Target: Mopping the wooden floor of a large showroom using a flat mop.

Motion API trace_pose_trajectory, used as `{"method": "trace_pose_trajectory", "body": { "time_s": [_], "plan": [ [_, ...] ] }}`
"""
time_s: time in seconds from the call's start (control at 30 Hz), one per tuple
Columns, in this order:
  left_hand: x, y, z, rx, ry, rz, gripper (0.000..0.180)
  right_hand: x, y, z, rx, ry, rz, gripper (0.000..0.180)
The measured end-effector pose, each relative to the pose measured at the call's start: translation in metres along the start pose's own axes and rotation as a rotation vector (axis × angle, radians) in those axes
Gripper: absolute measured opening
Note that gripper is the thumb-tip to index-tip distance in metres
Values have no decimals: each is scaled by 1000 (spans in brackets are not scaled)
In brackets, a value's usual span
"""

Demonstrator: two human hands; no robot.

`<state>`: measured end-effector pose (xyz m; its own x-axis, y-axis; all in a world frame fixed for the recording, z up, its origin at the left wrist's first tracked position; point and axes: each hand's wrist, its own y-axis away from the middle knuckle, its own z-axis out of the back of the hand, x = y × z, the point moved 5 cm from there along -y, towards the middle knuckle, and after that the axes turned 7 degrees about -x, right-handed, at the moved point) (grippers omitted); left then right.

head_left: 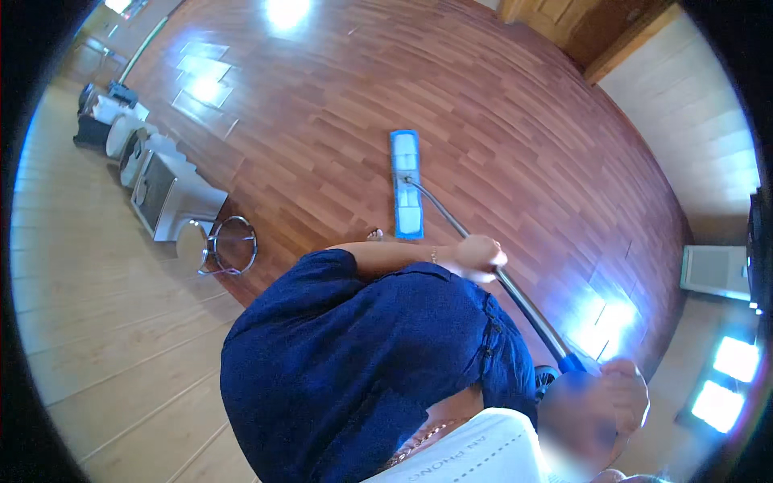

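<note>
My left arm, in a navy sleeve, crosses in front of my body. My left hand (pixel 481 256) is closed around the silver pole of a flat mop (pixel 408 216). The mop's long head has a blue fringe and pale plates, and it lies flat on the floor ahead of me. From the head, the pole slants back to the lower right, ending in a blue grip. There my right hand (pixel 626 390) curls its fingers around the grip end; a blurred patch covers part of that area. Toes of one foot show just left of the mop head.
Brown wood-look floor (pixel 322 105) spreads ahead, with bright reflections. Along the left wall stand a chrome-ringed stool (pixel 233 245), a grey-white box-shaped appliance (pixel 173 193) and several other items. A wooden door (pixel 564 28) is at the far right, and a white box (pixel 713 270) stands by the right wall.
</note>
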<state>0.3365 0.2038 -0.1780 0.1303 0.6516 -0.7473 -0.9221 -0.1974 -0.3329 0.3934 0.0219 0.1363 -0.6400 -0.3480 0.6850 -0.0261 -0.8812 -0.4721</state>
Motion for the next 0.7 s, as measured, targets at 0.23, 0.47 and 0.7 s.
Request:
{"method": "trace_pose_trajectory", "body": {
  "time_s": [0.23,0.47,0.7],
  "plan": [
    [-59,-46,-114,281,-2,-228,11,60,30,53,434,261,207,19],
    [-70,-54,-94,409,-37,-95,12,61,23,54,286,336,168,16],
    [-11,-30,-41,226,-65,83,15,4,4,24,29,88,336,27]
  ]
}}
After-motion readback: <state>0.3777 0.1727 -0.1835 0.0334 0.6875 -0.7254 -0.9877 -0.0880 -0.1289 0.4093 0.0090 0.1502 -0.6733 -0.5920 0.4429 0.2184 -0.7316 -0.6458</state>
